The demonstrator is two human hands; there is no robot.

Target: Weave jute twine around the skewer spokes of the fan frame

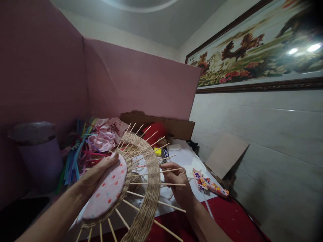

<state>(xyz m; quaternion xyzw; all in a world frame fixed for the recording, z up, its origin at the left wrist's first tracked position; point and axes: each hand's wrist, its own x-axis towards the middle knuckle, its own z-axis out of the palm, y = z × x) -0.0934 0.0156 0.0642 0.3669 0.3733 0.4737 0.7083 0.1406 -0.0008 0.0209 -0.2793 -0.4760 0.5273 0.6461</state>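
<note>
A round woven twine piece (153, 168) fills the lower middle, with thin wooden sticks (174, 206) radiating through its inner ring and wide outer band. At its centre is a fabric-covered disc (111, 191), pale pink with red dots. My left hand (99, 169) is closed on the disc's left edge, thumb on top and the other fingers hidden beneath. At the band's right outer edge, my right hand (178, 181) makes a pinch among the stick ends. What sits between those fingertips is too small to make out.
Behind lie pink cloth (103, 139), coloured pipe cleaners (74, 161) and a yellow block (158, 151). Flower-patterned fabric (214, 188) rests at right on the white table (180, 154), near red cloth (227, 218). A lilac bin (39, 161) stands left; a board (227, 154) leans on the wall.
</note>
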